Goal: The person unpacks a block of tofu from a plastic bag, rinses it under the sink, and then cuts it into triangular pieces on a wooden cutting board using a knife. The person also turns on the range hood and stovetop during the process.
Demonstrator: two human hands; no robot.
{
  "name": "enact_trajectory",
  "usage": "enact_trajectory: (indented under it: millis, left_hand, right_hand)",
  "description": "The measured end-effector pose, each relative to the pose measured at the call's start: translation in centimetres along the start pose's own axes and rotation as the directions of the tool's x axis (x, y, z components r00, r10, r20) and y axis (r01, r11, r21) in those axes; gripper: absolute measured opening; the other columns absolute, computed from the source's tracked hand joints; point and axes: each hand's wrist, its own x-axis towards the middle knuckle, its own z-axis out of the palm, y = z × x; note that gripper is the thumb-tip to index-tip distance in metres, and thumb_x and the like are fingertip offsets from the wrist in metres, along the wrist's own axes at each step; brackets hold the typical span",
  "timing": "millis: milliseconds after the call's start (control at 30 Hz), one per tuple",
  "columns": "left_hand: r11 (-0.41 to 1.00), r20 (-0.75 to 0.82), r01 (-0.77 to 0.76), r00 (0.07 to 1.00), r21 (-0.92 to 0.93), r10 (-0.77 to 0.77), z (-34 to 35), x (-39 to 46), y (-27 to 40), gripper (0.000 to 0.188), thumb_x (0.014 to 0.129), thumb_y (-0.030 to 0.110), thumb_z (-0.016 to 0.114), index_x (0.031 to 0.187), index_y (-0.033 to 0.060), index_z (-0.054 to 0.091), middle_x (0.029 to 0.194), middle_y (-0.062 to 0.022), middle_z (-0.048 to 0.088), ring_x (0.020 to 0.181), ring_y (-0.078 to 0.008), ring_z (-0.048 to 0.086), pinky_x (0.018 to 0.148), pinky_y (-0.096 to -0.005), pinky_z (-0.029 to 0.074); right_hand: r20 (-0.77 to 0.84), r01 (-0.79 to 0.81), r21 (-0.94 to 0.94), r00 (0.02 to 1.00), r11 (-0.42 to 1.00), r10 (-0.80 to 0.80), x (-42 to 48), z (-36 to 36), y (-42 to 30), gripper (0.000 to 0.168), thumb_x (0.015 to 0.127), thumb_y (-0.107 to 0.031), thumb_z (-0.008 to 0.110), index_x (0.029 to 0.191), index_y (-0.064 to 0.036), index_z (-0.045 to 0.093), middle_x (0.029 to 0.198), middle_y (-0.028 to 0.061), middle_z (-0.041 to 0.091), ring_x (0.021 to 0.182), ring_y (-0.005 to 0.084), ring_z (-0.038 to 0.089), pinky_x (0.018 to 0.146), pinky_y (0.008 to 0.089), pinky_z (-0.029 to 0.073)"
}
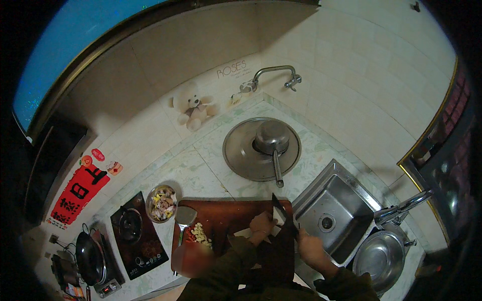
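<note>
On the wooden cutting board [222, 218], my left hand [262, 224] steadies a white block of food [279, 215], possibly tofu. My right hand [311, 250] grips a kitchen knife [289, 220], whose dark blade stands along the block's right side. Flat white pieces [243, 233] lie around my left wrist, partly covered by it. Towards the board's left are chopped pale garlic [201, 234], chopped red chili [190, 237] and a metal spatula [186, 216]. A blurred patch hides the board's lower left corner.
Right of the board is a steel sink [339, 210] with a tap [404, 207] and a metal basin [378, 259]. Behind stands a large lid [239, 150] with a long-handled pan [273, 135] on it. At left are a bowl of mixed food [161, 203], an induction cooker [150, 252] and a wok [88, 259].
</note>
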Motion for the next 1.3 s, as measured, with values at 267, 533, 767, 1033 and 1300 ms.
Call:
enact_trajectory:
  millis: [267, 533, 767, 1033, 1300]
  left_hand:
    - [1.000, -0.002, 0.018, 1.000, -0.016, -0.018, -0.2, 0.0, 0.6, 0.033, 0.066, 0.039, 0.068, 0.084, 0.0122, 0.063, 0.083, -0.0115, 0.064, 0.082, -0.0318, 0.061, 0.070, -0.0421, 0.049]
    - [0.997, 0.027, 0.060, 0.998, 0.057, -0.062, -0.2, -0.1, 0.2, 0.038, 0.066, 0.041, 0.068, 0.090, 0.0129, 0.061, 0.091, -0.0109, 0.064, 0.086, -0.0315, 0.061, 0.072, -0.0430, 0.049]
    - [0.992, -0.151, 0.129, 0.981, 0.014, -0.125, 0.0, 0.1, -0.8, 0.034, 0.069, 0.041, 0.066, 0.091, 0.0155, 0.063, 0.087, -0.0089, 0.064, 0.082, -0.0302, 0.061, 0.068, -0.0422, 0.049]
    - [0.913, -0.448, -0.226, 0.892, -0.339, 0.055, -8.5, 1.5, -1.6, 0.033, 0.077, 0.034, 0.062, 0.101, 0.0108, 0.061, 0.092, -0.0099, 0.063, 0.087, -0.0280, 0.059, 0.072, -0.0371, 0.047]
    - [0.823, 0.234, -0.564, 0.793, -0.069, 0.563, -6.6, 4.6, -0.7, 0.047, 0.074, 0.043, 0.063, 0.107, 0.0109, 0.059, 0.107, -0.0130, 0.058, 0.098, -0.0304, 0.055, 0.084, -0.0379, 0.043]
  right_hand:
    - [0.018, -0.014, 0.017, 1.000, 1.000, 0.014, 1.0, 5.5, 0.9, 0.034, 0.080, -0.013, 0.045, 0.111, 0.001, 0.041, 0.065, 0.0180, 0.062, 0.056, 0.0334, 0.062, 0.049, 0.0458, 0.047]
    - [-0.076, 0.059, 0.101, 0.996, 0.993, -0.052, -0.8, 5.1, 2.5, 0.035, 0.082, -0.017, 0.044, 0.113, -0.001, 0.041, 0.060, 0.0166, 0.059, 0.052, 0.0345, 0.059, 0.046, 0.0483, 0.044]
    - [-0.129, 0.145, 0.042, 0.982, 0.989, -0.138, -0.8, 5.0, 2.7, 0.028, 0.080, -0.015, 0.044, 0.106, -0.004, 0.043, 0.064, 0.0161, 0.061, 0.054, 0.0336, 0.060, 0.048, 0.0461, 0.045]
    - [-0.195, 0.171, -0.104, 0.962, 0.980, -0.189, -2.1, 3.6, 2.6, 0.035, 0.077, -0.014, 0.050, 0.111, -0.005, 0.045, 0.065, 0.0118, 0.061, 0.055, 0.0292, 0.061, 0.047, 0.0422, 0.046]
    - [-0.138, 0.287, -0.185, 0.939, 0.940, -0.314, -1.9, 3.3, 1.8, 0.027, 0.082, -0.015, 0.045, 0.107, -0.007, 0.047, 0.068, 0.0124, 0.060, 0.056, 0.0284, 0.060, 0.042, 0.0412, 0.044]
